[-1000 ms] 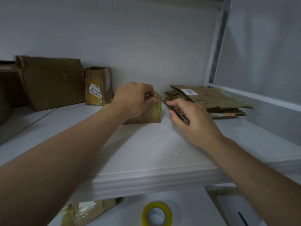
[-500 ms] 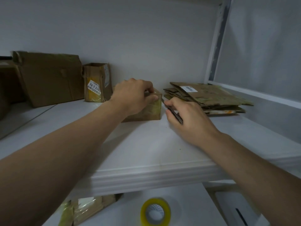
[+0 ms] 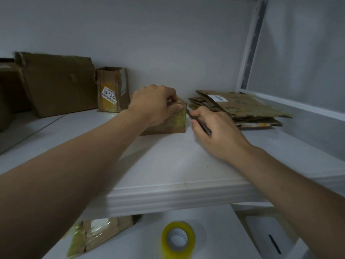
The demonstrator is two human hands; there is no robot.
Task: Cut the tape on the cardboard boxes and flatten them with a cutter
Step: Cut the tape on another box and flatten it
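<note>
On the shelf [image 3: 168,165], the box [image 3: 177,122] is still being gripped by the left hand [image 3: 155,103], while the cutter [image 3: 202,126], pinched in the right hand [image 3: 220,133], is being kept at its right edge.

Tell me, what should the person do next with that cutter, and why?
Probably draw the cutter along the taped right edge of the box. The left hand grips the box from above, steadying it, and the right hand holds the cutter with its tip at that edge; the box is not yet flattened.
</note>
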